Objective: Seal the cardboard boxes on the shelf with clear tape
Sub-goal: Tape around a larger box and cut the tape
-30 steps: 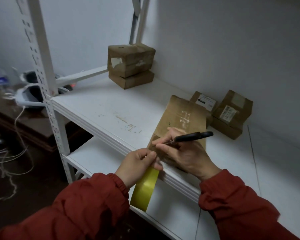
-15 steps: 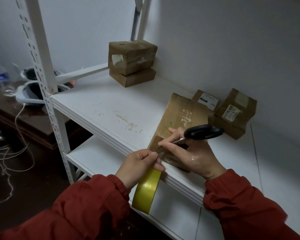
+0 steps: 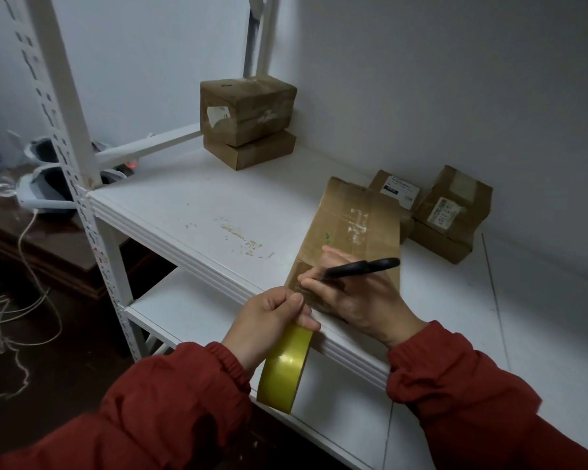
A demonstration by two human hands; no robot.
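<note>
Box under R hand, tape L hand

Yellow tape roll, brown boxes, white shelf, black scissors, red sleeves

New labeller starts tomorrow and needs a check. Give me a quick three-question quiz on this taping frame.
1. What does the left hand hold?
2. True or false: the right hand holds the scissors.
3. How many boxes are stacked at the far left end of the shelf? A one, B two, C four.
Key: 1 the tape roll; 2 true; 3 B.
</note>
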